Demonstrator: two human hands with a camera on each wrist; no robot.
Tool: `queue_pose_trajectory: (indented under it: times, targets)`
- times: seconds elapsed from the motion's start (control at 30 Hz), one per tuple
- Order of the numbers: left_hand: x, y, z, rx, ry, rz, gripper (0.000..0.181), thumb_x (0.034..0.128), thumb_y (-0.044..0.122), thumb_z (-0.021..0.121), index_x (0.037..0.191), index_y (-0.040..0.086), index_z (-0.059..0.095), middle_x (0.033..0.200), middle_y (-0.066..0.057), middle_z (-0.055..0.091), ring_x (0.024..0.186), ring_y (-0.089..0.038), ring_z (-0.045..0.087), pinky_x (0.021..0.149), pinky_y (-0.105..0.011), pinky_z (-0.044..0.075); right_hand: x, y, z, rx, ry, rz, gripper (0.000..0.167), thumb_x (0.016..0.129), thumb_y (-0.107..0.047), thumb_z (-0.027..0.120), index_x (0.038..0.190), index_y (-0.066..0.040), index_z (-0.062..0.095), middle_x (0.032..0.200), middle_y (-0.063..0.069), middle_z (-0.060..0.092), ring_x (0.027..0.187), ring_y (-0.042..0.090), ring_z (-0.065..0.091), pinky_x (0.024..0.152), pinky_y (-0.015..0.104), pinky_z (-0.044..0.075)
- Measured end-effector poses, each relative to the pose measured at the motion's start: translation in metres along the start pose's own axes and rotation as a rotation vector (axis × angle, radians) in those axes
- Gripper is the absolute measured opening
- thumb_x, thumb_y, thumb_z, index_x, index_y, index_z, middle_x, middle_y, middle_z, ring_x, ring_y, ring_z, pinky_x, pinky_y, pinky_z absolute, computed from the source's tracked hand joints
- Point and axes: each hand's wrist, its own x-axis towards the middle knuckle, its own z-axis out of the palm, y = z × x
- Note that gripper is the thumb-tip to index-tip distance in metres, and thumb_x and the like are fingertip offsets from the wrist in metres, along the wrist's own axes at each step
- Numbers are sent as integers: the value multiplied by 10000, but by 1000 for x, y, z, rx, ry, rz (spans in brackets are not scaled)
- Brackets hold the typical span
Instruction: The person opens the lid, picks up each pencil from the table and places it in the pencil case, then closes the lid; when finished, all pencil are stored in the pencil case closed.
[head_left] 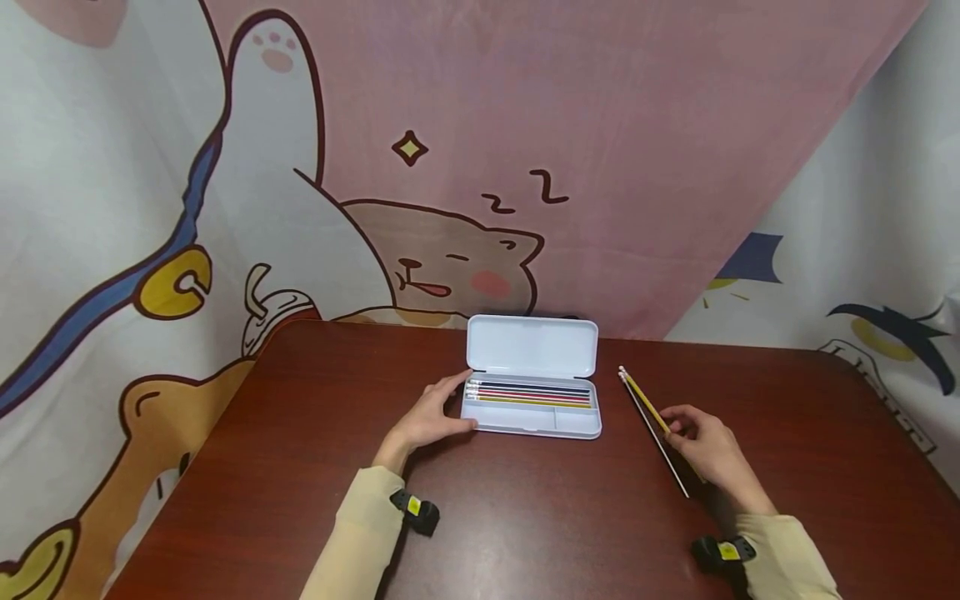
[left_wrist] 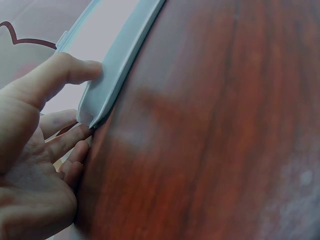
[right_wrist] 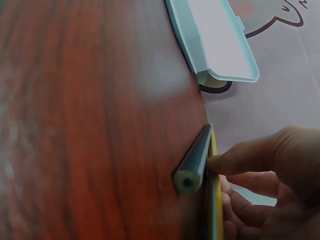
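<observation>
A white pencil case (head_left: pixel 517 432) lies with its lid (head_left: pixel 532 346) raised at the far side of the table. Several pencils (head_left: pixel 528 395) lie side by side in its rear compartment. My left hand (head_left: pixel 429 418) holds the case's left end, the thumb on the front wall and the other fingers around the end and back corner. To the right of the case, my right hand (head_left: pixel 708 446) pinches a yellow pencil (head_left: pixel 645 399) between thumb and fingers. A dark pencil (right_wrist: pixel 195 155) lies on the table beside it, its unsharpened end toward me.
The reddish-brown wooden table (head_left: pixel 525 517) ends at a hanging cloth (head_left: pixel 637 167) printed with cartoon animals. The raised lid stands close to that cloth. The case's front compartments (head_left: pixel 517 417) hold nothing visible.
</observation>
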Motion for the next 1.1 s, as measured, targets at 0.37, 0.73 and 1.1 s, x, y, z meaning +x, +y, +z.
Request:
queue_pose_trajectory:
  times: [0.37,0.73,1.1]
  targets:
    - [0,-4,4,3,-4,-8,823,769,208,775,1488,128,383,1428,-122,430,1237,-306,378,1005,-532,333,-5,5,-4,26,110,-1,199,839,40,661,1036,14,668,808,38,592,620,70,468,526,260,350]
    - [1,-4,3,8,-1,-17,825,768,215,777,1489,138,384,1430,-117,429,1250,-308,378,1008,-536,332,-3,-3,-10,76,141,7,192,868,14,654,1058,0,682,842,62,622,619,59,474,520,243,375]
    - [2,-4,2,25,4,-15,822,761,210,778,1484,135,395,1429,-110,435,1235,-297,395,1005,-514,337,-2,-17,-7,127,124,-34,179,887,2,645,1063,9,679,849,119,626,655,66,509,527,241,402]
